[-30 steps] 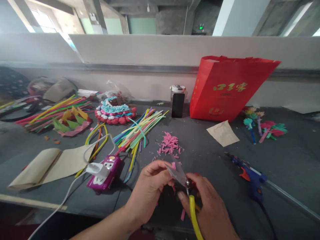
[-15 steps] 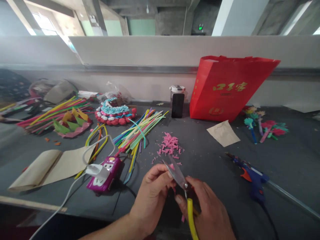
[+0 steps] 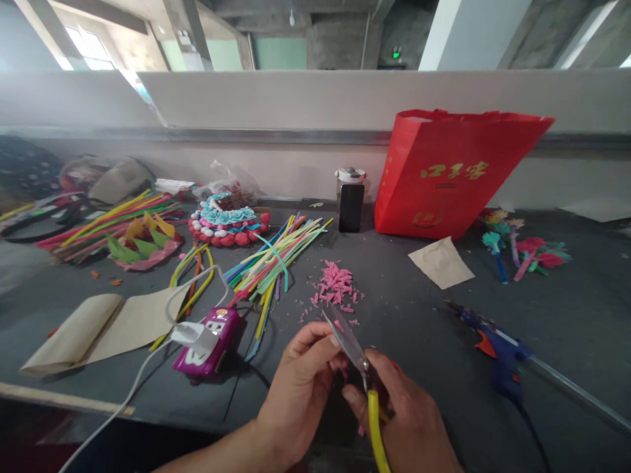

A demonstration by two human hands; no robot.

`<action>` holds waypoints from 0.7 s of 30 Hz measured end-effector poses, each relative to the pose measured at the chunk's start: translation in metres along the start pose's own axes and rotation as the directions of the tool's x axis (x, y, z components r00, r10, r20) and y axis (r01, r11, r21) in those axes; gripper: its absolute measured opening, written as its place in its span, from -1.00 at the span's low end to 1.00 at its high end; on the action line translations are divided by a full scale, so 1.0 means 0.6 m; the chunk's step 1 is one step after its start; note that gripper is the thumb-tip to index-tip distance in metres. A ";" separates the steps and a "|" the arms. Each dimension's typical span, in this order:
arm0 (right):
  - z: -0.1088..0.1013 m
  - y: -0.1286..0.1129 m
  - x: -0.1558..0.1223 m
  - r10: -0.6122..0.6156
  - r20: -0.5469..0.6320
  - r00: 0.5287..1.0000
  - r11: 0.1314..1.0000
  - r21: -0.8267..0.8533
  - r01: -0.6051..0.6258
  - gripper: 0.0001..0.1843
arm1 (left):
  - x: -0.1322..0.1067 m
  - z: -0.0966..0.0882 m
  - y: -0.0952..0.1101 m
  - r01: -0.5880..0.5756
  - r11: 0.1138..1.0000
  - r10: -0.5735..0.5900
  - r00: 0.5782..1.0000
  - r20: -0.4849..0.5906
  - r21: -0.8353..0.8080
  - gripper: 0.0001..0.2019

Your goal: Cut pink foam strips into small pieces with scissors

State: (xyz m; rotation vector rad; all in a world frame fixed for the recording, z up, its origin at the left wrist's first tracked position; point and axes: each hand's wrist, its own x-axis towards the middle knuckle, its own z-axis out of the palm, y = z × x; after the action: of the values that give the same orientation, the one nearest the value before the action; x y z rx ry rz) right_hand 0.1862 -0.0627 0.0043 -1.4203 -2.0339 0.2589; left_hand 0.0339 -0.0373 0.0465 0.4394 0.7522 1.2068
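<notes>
My right hand (image 3: pixel 407 420) grips yellow-handled scissors (image 3: pixel 359 368), blades pointing up and left. My left hand (image 3: pixel 300 387) pinches a small pink strip at the blades; the piece is mostly hidden by my fingers. Just beyond the blade tips lies a pile of pink cut scraps (image 3: pixel 336 286) on the dark table (image 3: pixel 394 315). A bundle of coloured strips (image 3: pixel 273 256) lies left of the scraps.
A purple power strip (image 3: pixel 207 341) with a white plug and cable sits left of my hands. A blue glue gun (image 3: pixel 497 348) lies to the right. Further back stand a red bag (image 3: pixel 453 171), a bottle (image 3: pixel 350 197), brown paper (image 3: pixel 440 263) and craft flowers (image 3: pixel 522 253).
Both hands have drawn slightly toward me and down. The scissor blades have closed to a narrower gap over the pink piece.
</notes>
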 end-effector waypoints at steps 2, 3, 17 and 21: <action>0.002 0.000 -0.001 0.015 0.007 1.000 1.000 0.025 -0.015 -0.65 | -0.001 -0.001 0.000 -0.003 1.000 0.003 1.000 -0.008 0.004 -0.97; 0.003 0.001 -0.002 0.018 0.005 1.000 0.999 0.036 -0.018 -0.66 | -0.002 -0.001 0.000 -0.002 1.000 0.003 1.000 -0.012 0.006 -0.97; -0.010 -0.001 0.001 -0.054 -0.016 0.998 0.998 -0.024 0.053 -0.65 | -0.004 0.005 0.004 -0.018 0.999 0.021 0.998 -0.059 0.044 -0.88; 0.004 0.003 -0.007 0.000 -0.018 1.000 1.000 0.023 0.001 -0.62 | -0.005 0.006 0.005 -0.023 0.998 0.026 0.998 -0.049 0.054 -0.90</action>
State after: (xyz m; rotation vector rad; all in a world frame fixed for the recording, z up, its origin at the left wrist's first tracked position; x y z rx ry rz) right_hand 0.1873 -0.0652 -0.0001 -1.4031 -2.0100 0.2678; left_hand 0.0342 -0.0387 0.0519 0.4650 0.8259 1.2262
